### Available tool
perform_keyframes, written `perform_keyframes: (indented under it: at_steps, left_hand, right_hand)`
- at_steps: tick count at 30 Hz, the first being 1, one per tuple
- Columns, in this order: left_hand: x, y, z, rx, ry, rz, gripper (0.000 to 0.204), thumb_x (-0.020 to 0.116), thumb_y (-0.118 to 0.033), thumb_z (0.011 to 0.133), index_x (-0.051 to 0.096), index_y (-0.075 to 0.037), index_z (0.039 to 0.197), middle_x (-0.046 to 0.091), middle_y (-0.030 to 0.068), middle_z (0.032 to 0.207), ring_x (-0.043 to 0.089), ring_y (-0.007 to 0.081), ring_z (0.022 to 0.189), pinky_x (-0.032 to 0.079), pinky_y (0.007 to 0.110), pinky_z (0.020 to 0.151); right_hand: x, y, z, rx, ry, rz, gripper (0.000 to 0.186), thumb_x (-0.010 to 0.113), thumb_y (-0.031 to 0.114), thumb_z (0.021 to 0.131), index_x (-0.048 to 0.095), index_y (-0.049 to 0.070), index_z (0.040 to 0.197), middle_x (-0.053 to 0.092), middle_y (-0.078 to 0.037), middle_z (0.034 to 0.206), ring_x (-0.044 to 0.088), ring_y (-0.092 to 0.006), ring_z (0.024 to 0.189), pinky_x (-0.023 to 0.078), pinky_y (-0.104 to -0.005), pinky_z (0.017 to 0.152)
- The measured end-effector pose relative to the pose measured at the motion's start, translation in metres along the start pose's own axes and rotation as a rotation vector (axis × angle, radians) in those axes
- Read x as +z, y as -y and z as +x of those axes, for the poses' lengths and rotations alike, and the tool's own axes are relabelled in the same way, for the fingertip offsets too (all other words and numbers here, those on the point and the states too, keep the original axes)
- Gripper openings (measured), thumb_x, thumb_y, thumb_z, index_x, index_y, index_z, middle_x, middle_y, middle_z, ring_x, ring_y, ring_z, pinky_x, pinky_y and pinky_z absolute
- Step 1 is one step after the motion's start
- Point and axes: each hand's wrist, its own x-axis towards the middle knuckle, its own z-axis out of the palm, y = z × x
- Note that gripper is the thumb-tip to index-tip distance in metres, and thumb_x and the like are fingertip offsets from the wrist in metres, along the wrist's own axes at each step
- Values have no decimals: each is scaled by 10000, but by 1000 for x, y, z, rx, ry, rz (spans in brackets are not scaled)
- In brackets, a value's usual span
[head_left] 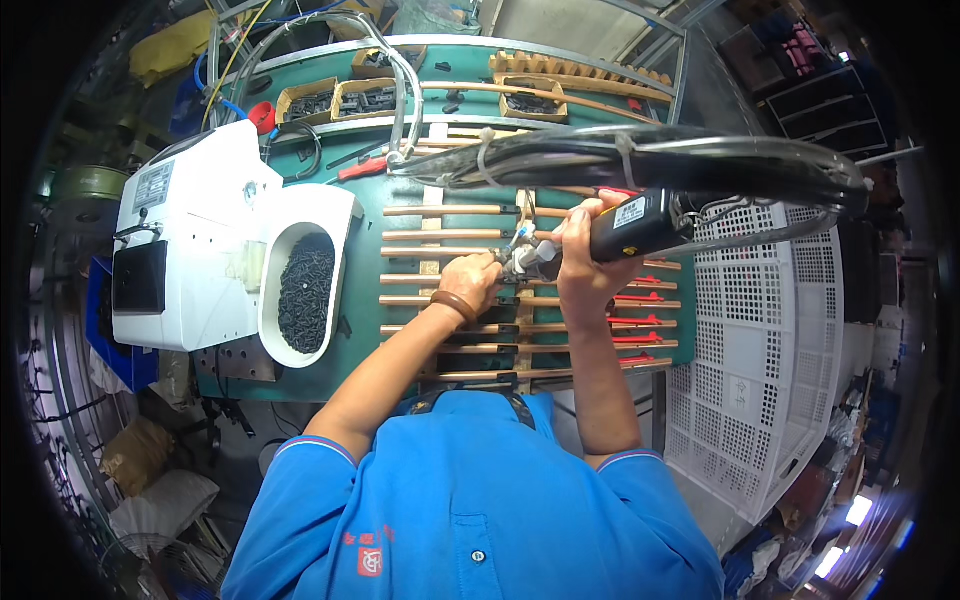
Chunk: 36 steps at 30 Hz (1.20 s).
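Observation:
My right hand (588, 262) is wrapped round a black powered screwdriver (638, 228), which lies nearly level, its metal nose (530, 262) pointing left over a row of copper-coloured rods (408, 280). Close beside that nose is my left hand (472, 282), its fingers bent and pressed together low over the rods. What they grip is hidden. The rods lie side by side across a wooden support (525, 312), with dark fittings near their middles. Red clip-like pieces (638, 322) sit along their right ends.
A white screw feeder (185, 225) stands left, its tray (350, 215) full of dark screws. Thick cables (720, 152) arch over the green bench (365, 225). White perforated crates (745, 350) stand right. Cardboard boxes (312, 88) of black parts and a notched wooden rack (590, 75) lie behind.

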Motion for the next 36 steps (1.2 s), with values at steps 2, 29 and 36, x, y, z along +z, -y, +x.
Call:
perform_keyframes:
  at_steps: [2, 29, 36]
  left_hand:
    - [4, 4, -2, 3, -5, -10, 190, 744, -184, 656, 606, -98, 753, 571, 94, 727, 578, 306, 719, 480, 417, 630]
    - [-8, 10, -2, -124, 128, 77, 319, 679, -426, 750, 690, -109, 724, 623, 102, 731, 614, 293, 738, 501, 409, 644]
    - [-26, 3, 1, -221, 239, 86, 229, 704, -341, 735, 676, -113, 747, 597, 90, 797, 611, 285, 798, 492, 411, 671]
  right_hand:
    - [3, 3, 0, 29, 5, 7, 403, 584, -162, 756, 471, -20, 1116, 541, -54, 916, 542, -70, 762, 495, -204, 671]
    - [-2, -17, -16, 68, 5, -118, 299, 644, -105, 727, 531, -42, 996, 553, -56, 928, 539, -81, 775, 468, -200, 683]
    - [4, -22, -17, -110, -3, -268, 145, 678, -75, 700, 585, -4, 786, 564, -3, 687, 528, -60, 586, 443, -195, 559]
